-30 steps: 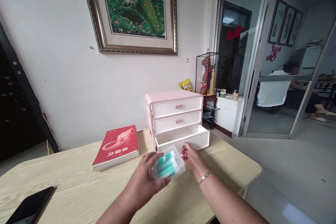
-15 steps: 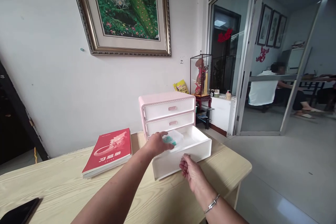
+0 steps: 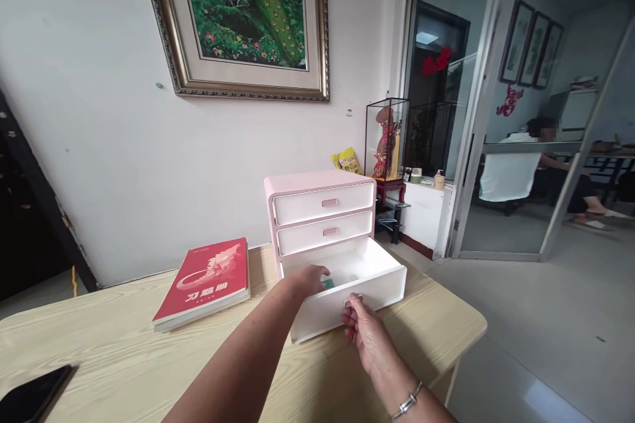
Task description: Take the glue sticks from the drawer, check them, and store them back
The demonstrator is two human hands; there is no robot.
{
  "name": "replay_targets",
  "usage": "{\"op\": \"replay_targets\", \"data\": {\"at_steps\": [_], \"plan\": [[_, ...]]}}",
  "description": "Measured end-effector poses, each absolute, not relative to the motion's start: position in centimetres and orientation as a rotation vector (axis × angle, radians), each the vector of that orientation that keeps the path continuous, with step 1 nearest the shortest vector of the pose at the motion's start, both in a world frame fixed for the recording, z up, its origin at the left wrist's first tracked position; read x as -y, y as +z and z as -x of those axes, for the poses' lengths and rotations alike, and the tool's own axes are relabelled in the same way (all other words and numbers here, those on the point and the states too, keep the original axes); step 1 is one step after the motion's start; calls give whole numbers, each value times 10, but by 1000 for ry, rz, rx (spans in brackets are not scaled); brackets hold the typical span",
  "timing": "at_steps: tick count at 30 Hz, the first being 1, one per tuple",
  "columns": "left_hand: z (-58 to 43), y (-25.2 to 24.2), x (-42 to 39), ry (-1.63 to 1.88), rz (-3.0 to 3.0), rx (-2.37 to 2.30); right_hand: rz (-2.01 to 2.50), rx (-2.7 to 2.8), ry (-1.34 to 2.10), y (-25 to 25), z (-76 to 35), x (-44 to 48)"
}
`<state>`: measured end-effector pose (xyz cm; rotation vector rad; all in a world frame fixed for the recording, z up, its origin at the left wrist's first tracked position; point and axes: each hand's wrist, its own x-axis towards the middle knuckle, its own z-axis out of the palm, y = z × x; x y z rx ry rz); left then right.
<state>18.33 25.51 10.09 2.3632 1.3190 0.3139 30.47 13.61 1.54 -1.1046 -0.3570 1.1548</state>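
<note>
White plastic drawer (image 3: pixel 317 318), pulled out low on the pink drawer unit (image 3: pixel 320 180), pinched at the handle (image 3: pixel 346 303) between fingers of the right hand (image 3: pixel 366 330), presumably for steadiness. Inside, just beside the left hand (image 3: pixel 310 279), a teal item (image 3: pixel 328 284); finger closure there hidden, impossible to judge.

Soft light brightens the wall (image 3: pixel 114 178); shadow dims the table (image 3: pixel 114 337) toward its near edge; glare whitens the floor (image 3: pixel 555 400) off its right corner.
</note>
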Motion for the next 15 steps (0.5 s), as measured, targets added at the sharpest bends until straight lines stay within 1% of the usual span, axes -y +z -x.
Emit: {"op": "replay_targets", "data": {"at_steps": [3, 9, 12, 15], "plan": [[-176, 112, -243, 467, -2319, -1291, 1108, 364, 1175, 14, -306, -139], [-139, 129, -187, 1055, -2255, -1266, 1076, 339, 1166, 15, -311, -158], [-104, 115, -156, 1229, -2217, -1266, 1080, 347, 1167, 19, -309, -176], [-64, 84, -131, 1309, -2181, -1217, 1100, 428, 1133, 24, -305, -198]]}}
